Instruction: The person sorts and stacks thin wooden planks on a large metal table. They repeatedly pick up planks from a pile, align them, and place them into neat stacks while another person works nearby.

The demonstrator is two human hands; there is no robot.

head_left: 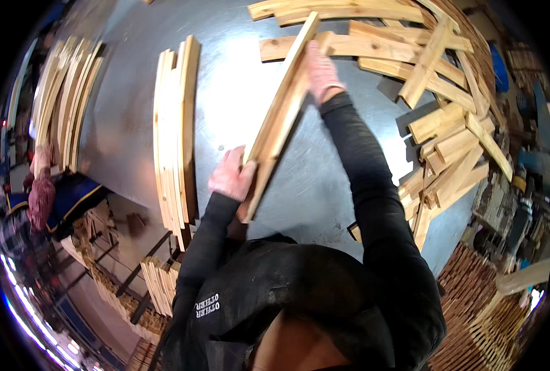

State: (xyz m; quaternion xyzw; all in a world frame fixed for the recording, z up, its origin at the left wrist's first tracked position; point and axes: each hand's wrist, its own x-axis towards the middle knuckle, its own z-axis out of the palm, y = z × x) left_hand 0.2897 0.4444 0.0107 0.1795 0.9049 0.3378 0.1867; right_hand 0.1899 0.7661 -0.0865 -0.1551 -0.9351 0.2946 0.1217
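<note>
Two wooden boards, pale yellow along the lit edges and browner on their faces, are held side by side over the grey metal table in front of the person. They are long, narrow and straight-edged, with grain showing. Their long axis runs on a slant: the near ends point toward the person's body, leftward, and the far ends point away and to the right, reaching the loose planks there.

The left hand is closed on the boards near their lower end. The right hand lies along their right side toward the far end; how far its fingers wrap around cannot be told from this angle.

To the left stands a stack of boards in parallel, lying roughly away from the person. Short wooden pieces lie heaped at the right. At lower left, dark metal bars of a rack run beside a bundle of pale strips.
</note>
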